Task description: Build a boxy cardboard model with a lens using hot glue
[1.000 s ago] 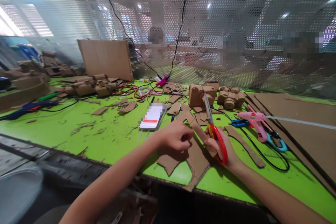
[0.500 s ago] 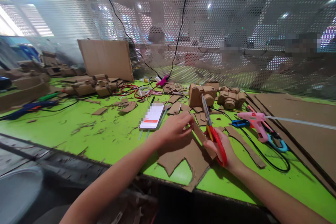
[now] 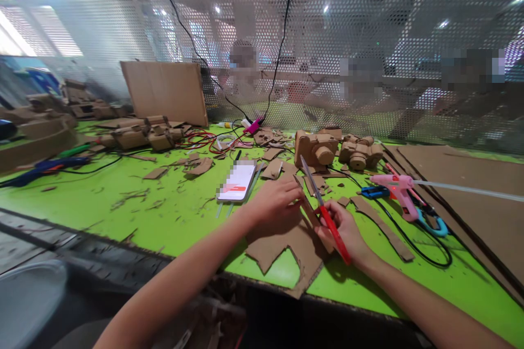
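Observation:
My right hand (image 3: 346, 232) is closed round the red handles of a pair of scissors (image 3: 333, 229), whose blades point up and away to the left. Between my two hands is a narrow cardboard strip (image 3: 310, 211); the fingers of my left hand (image 3: 280, 199) pinch its far end, and my right fingers touch its near end. Under both hands lies a larger cut cardboard sheet (image 3: 282, 242) with a jagged notch at the table's front edge. Just beyond the scissors stands a cardboard camera model (image 3: 315, 150).
Left of my hands lies a phone (image 3: 237, 181). On the right are a pink glue gun (image 3: 399, 191) with its cable, a loose cardboard strip (image 3: 385, 229) and a large cardboard sheet (image 3: 470, 196). Scraps litter the green table (image 3: 94, 202); a perforated screen (image 3: 327, 38) stands behind.
The scissors have turned in my right hand, their blades tipping left and lower. The cardboard strip has rotated more edge-on, and my left hand has shifted slightly.

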The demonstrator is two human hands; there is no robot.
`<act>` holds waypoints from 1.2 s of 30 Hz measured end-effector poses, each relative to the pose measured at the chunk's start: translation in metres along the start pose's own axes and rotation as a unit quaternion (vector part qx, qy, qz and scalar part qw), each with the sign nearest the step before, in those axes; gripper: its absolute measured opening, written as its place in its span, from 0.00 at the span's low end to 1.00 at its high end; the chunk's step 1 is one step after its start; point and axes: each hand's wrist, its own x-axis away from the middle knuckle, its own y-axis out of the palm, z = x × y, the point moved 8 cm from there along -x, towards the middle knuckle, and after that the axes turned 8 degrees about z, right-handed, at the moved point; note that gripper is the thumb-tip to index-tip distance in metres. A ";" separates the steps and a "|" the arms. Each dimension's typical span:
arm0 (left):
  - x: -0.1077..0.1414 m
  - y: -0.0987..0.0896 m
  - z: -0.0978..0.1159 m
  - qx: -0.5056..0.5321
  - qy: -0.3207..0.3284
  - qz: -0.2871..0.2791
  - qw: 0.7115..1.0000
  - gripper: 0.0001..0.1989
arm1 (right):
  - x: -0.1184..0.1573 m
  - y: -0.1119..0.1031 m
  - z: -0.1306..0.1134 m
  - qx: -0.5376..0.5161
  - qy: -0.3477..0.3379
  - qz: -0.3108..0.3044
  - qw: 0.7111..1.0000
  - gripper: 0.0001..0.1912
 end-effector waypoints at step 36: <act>0.001 0.001 0.001 -0.049 0.007 0.053 0.997 0.03 | -0.004 0.001 0.004 0.007 -0.006 -0.018 1.000 0.14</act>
